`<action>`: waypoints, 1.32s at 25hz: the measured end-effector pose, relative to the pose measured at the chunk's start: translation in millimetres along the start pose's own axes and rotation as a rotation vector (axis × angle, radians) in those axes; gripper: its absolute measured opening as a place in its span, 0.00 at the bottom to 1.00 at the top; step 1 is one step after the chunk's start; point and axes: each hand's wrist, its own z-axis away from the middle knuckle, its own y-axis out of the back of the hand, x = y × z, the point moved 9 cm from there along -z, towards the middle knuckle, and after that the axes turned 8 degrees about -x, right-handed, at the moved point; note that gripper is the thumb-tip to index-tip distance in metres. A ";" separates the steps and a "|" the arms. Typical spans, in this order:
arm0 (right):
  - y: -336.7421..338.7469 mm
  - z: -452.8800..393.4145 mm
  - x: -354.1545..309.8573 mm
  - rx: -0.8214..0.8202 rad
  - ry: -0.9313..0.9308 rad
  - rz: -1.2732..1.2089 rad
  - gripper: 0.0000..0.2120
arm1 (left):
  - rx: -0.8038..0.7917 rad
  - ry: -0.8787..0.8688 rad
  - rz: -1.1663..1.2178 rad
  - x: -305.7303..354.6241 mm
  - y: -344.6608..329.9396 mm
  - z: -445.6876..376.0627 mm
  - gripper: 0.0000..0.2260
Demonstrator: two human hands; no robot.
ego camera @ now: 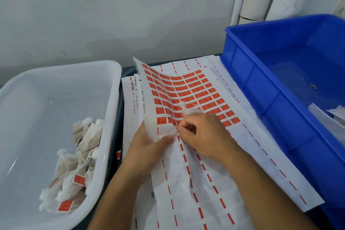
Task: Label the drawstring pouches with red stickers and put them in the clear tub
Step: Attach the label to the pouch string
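- The pouch [187, 110] you are labelling is a small white drawstring bag; it rests on the sticker sheet [188, 91] at the centre of the table, tucked under your right hand [205, 136], with only its gathered neck showing above your knuckles.
- It looks very light, soft and crumpled, so it will likely collapse under any pressure; judge the cinched neck or the body as the place to hold it, and flatten one face to give a sticker something firm to bond to.
- Your right hand has its fingers curled, with the tips pinching at the sheet's edge where the last red stickers sit; whether they already hold a sticker is too small to tell.
- Your left hand [147, 145] grips the sheet, thumb on top, fingers hidden beneath, lifting its left side into a curl.
- The sheet is thin, flexible paper; its lower half is already stripped, leaving only red dashes.
- More sheets [130, 99] lie stacked under it.
- The clear tub [104, 80] stands just to your left, holding a heap of finished pouches [74, 173], several showing red stickers.
- A blue bin [280, 99] stands to your right, nearly empty, with a few white scraps in its near corner.
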 end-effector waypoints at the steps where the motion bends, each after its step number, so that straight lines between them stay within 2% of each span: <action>1: 0.5 -0.4 0.1 0.005 -0.002 0.001 0.04 | 0.004 0.001 0.001 0.0 0.4 0.0 0.19; 13: 5.0 -1.3 8.8 0.043 -0.044 -0.058 0.06 | 0.082 0.023 -0.022 -0.4 8.9 1.1 0.17; 17: 9.0 -0.7 20.2 0.073 -0.145 -0.166 0.09 | 0.276 0.010 -0.248 5.6 20.3 3.7 0.29; 21: 9.7 -1.1 24.5 0.066 -0.185 -0.400 0.09 | 0.363 -0.090 -0.443 16.7 20.6 8.3 0.45; 24: 22.0 0.9 28.5 0.167 -0.177 -0.576 0.08 | 0.458 -0.063 -0.605 16.9 24.0 13.1 0.51; 26: 33.1 4.3 35.9 0.279 -0.171 -0.710 0.08 | 0.501 -0.090 -0.734 22.1 21.3 14.2 0.50; 29: 38.0 9.3 46.1 0.367 -0.183 -0.932 0.08 | 0.455 -0.121 -0.862 28.1 8.0 9.5 0.44; 31: 38.6 11.0 51.5 0.409 -0.202 -0.994 0.08 | 0.407 -0.121 -0.846 31.9 -2.9 1.6 0.36; 33: 42.2 13.0 57.9 0.479 -0.222 -0.999 0.05 | 0.366 -0.145 -0.845 42.7 -16.6 -10.4 0.26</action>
